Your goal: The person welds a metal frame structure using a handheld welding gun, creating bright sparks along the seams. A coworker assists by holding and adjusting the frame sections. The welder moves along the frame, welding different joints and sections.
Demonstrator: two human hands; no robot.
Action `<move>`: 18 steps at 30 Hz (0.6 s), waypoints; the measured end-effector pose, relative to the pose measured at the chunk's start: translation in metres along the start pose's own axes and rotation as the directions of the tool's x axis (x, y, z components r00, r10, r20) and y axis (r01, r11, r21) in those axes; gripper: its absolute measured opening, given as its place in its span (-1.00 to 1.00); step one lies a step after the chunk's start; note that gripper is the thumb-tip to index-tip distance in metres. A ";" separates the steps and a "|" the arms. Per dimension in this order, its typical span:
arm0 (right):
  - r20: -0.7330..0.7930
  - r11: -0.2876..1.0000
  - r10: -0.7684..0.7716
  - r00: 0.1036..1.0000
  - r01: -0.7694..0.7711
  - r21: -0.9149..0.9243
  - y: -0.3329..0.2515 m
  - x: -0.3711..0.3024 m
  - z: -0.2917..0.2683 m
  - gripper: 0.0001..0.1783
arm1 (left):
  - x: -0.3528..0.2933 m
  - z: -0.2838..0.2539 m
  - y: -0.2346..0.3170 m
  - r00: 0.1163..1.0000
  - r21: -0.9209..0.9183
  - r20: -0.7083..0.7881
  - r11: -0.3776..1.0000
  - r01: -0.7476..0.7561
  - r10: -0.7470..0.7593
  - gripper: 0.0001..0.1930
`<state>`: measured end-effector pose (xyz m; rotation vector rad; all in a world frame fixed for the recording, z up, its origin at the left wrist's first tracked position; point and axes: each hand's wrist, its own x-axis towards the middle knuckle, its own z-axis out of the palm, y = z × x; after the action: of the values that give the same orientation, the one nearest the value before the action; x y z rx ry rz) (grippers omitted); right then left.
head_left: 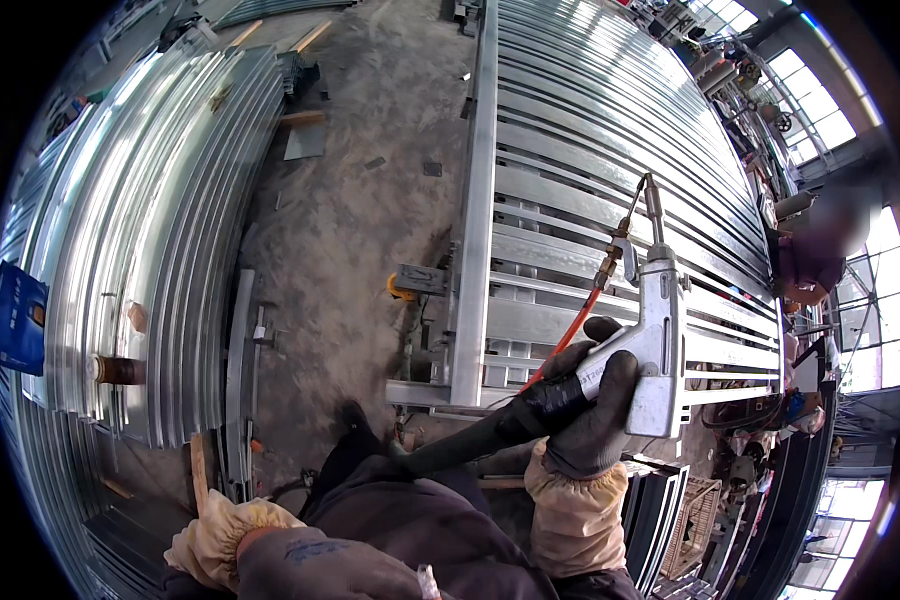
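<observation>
My right hand [595, 405], in a dark glove with a tan cuff, is wrapped round the grip of a silver handheld welding gun [658, 330]. The gun's narrow nozzle points away from me, over a frame of shiny metal slats [560, 240]. A thin wire-feed tube with a brass fitting [608, 262] runs beside the nozzle, joined to an orange-red hose [577, 325]. From the grip a thick dark cable [460, 450] trails back to my left. Low in front of my body is my gloved left hand [320, 568]. Its fingers are mostly hidden; a small pale thing [428, 582] shows beside it.
A large stack of ribbed metal profiles [160, 240] lies at left, with a blue bag [20, 318] and a brown spool [118, 370]. A yellow-and-black tool [410, 285] sits by the frame's left rail [478, 230]. Another person [825, 245] is at the far right.
</observation>
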<state>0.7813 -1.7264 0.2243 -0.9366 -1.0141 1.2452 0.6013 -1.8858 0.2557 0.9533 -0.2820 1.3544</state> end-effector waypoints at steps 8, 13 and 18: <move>0.108 0.959 0.094 0.990 -0.119 0.256 0.001 -0.040 0.105 -0.59 | -0.041 0.009 0.090 0.998 0.032 0.031 0.998 -0.063 0.062 -0.20; 0.053 0.952 0.091 0.994 -0.103 0.287 -0.001 -0.047 0.129 -0.60 | -0.061 0.013 0.123 0.996 0.027 0.042 0.996 -0.083 0.082 -0.25; -0.002 0.968 0.039 0.999 -0.037 0.247 -0.013 -0.051 0.169 -0.63 | -0.071 0.013 0.145 0.995 0.060 0.033 0.994 -0.093 0.091 -0.30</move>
<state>0.6215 -1.7761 0.2808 -0.7681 -0.8165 1.3645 0.4567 -1.9555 0.2755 1.0237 -0.3121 1.4403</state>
